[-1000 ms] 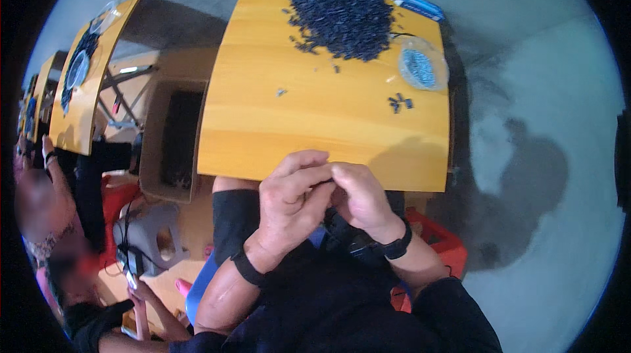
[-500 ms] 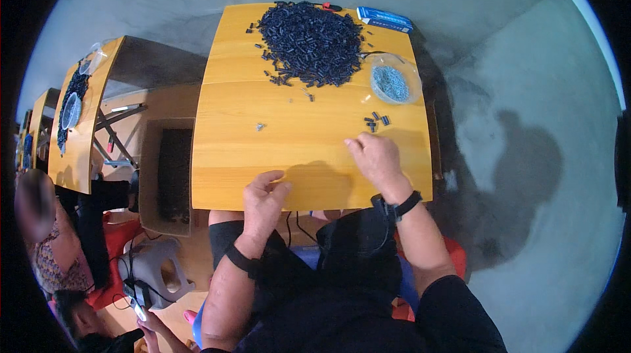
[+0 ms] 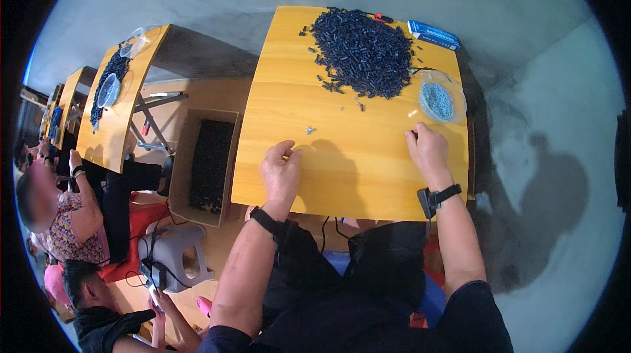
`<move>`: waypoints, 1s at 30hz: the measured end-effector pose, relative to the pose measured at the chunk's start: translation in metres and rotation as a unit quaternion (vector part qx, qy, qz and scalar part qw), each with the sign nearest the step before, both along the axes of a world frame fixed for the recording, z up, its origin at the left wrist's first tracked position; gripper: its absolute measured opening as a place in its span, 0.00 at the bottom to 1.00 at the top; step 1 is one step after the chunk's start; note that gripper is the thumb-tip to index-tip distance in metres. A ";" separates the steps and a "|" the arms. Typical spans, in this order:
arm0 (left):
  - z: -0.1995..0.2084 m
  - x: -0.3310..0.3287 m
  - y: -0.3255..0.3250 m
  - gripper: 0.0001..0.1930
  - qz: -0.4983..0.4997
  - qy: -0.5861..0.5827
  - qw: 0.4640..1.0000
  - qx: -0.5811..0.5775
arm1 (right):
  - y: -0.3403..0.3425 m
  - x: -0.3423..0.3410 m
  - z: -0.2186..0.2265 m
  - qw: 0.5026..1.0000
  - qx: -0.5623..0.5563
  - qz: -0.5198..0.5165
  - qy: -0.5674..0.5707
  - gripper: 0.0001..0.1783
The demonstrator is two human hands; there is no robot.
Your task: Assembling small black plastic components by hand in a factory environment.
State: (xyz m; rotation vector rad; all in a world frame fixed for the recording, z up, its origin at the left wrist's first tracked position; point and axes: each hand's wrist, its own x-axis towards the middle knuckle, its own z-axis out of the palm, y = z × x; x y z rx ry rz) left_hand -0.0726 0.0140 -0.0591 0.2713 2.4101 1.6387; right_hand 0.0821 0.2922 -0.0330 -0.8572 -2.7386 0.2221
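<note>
Likely gathered black bit (image 3: 414, 134) with right hand (image 3: 429, 150) near-pinched, left hand (image 3: 281, 170) half-curled, hold of both unclear; next needed secure pinch.

A small dark piece (image 3: 413, 134), its shape mostly hidden, shows at the fingertips of the right hand (image 3: 430, 150), on the right of the desk (image 3: 263, 123). Tiny silvery metal pieces (image 3: 310, 130) lie clustered just beyond the left hand (image 3: 281, 172). Short black cylindrical pieces (image 3: 361, 54) lie heaped toward the far edge.
</note>
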 end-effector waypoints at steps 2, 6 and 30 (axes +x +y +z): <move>0.004 -0.005 0.007 0.13 -0.015 0.044 0.998 -0.043 | -0.007 0.001 -0.003 1.000 0.000 0.016 0.017 0.12; 0.004 -0.008 0.015 0.12 -0.025 0.074 0.995 -0.066 | -0.021 -0.009 -0.002 0.993 -0.063 0.065 0.076 0.09; -0.015 -0.006 0.015 0.05 0.037 0.154 0.987 -0.024 | -0.038 -0.102 -0.009 0.981 -0.138 0.077 0.114 0.05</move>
